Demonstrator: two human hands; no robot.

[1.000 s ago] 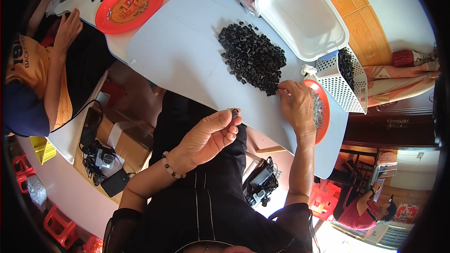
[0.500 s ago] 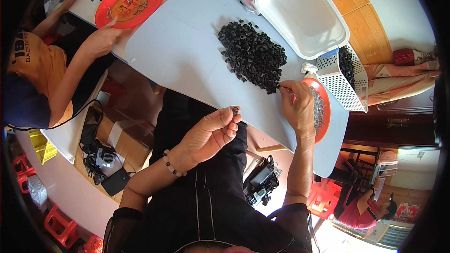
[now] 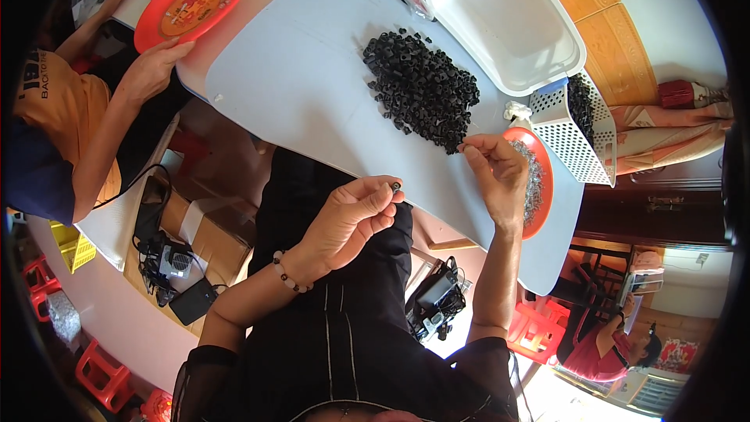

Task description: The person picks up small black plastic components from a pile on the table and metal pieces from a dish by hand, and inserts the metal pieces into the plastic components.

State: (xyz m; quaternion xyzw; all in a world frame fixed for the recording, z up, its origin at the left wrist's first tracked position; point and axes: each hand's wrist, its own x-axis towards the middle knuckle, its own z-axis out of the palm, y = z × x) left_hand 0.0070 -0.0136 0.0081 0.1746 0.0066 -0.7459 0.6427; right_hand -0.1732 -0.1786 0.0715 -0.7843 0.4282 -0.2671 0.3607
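– Why's L hand (image 3: 353, 217) pinching a black part (image 3: 396, 187), nearside of the pile (image 3: 422, 90)?
– Prob. for a clear view, judging from my remote feed; R hand's (image 3: 504, 178) at pile's edge (can't tell if gripping).

Ornamental characters (image 3: 192, 12) mark the middle of the red plate (image 3: 153, 25). Left of the plate, large dark characters and small capitals (image 3: 44, 80) stand on an orange shirt (image 3: 74, 109). Far right of it, a red panel's (image 3: 678, 355) markings are too small to read.
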